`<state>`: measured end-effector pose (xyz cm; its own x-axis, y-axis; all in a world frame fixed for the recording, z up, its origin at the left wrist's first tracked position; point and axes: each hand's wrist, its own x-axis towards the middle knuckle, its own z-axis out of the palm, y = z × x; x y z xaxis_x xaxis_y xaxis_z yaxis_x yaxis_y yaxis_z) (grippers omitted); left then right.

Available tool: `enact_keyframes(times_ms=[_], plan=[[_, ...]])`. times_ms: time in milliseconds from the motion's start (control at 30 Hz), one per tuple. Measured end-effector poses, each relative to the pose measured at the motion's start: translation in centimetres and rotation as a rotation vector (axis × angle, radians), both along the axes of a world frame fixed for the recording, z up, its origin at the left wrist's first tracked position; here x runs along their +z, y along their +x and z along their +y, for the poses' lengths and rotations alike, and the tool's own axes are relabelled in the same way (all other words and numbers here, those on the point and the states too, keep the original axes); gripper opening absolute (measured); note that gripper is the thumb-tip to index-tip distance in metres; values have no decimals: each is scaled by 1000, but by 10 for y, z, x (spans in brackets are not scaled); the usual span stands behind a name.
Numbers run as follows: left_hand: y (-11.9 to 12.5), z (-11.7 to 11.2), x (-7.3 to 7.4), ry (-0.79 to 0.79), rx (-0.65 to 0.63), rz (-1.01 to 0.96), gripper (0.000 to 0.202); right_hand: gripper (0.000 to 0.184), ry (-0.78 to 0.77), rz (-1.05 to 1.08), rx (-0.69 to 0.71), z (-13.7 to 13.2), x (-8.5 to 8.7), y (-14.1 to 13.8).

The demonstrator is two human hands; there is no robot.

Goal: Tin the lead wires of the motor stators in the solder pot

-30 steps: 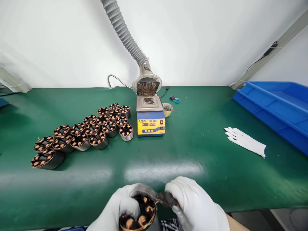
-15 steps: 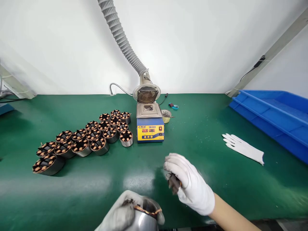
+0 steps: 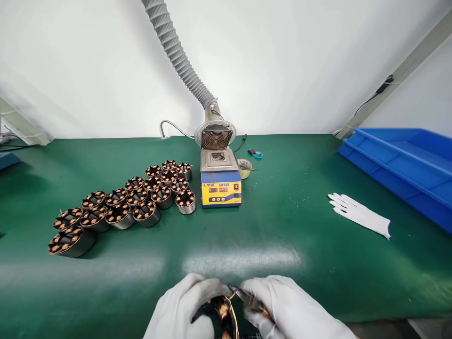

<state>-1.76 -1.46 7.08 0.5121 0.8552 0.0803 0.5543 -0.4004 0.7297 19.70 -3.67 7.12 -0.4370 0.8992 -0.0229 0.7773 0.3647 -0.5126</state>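
In a white, grey-smudged glove, my left hand (image 3: 187, 306) is closed around a motor stator (image 3: 233, 322) at the bottom middle of the head view. Copper coils show inside its ring, which is tilted toward me. My right hand (image 3: 282, 303), also gloved, grips small pliers (image 3: 247, 297) with grey jaws and a bit of orange-red handle showing. The jaws touch or nearly touch a copper wire end (image 3: 232, 295) at the stator's rim, beside my left thumb. Fingers hide most of the handles, and the stator's lower part is out of frame.
Several stators (image 3: 146, 214) stand grouped on the green table at left. A blue-yellow solder pot (image 3: 221, 194) sits mid-table under a fume hose (image 3: 176, 52), beside a small cup (image 3: 244, 168). A white glove (image 3: 358, 214) and blue trays (image 3: 399, 172) are at right.
My right hand has come down and left to the stator, bringing the pliers to its rim. My left hand has turned the stator so its coils show.
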Motion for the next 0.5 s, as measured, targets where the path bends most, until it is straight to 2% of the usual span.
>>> enact_keyframes(times_ms=[133, 200, 267, 333, 433, 500], plan=[[1, 2, 8, 52, -12, -51, 49, 12, 51, -49, -60, -2, -1, -3], [4, 6, 8, 12, 4, -89, 43, 12, 75, -69, -33, -1, -4, -3], [7, 8, 0, -139, 25, -176, 24, 14, 168, -56, 33, 5, -9, -3], [10, 8, -13, -343, 58, -385, 7, 18, 378, -21, 84, 14, -13, -2], [14, 0, -31, -678, 110, -755, 38, 23, 716, 23, 121, 31, -18, -1], [16, -5, -35, -839, 117, -826, 49, 23, 841, 66, 173, 42, -20, 0]])
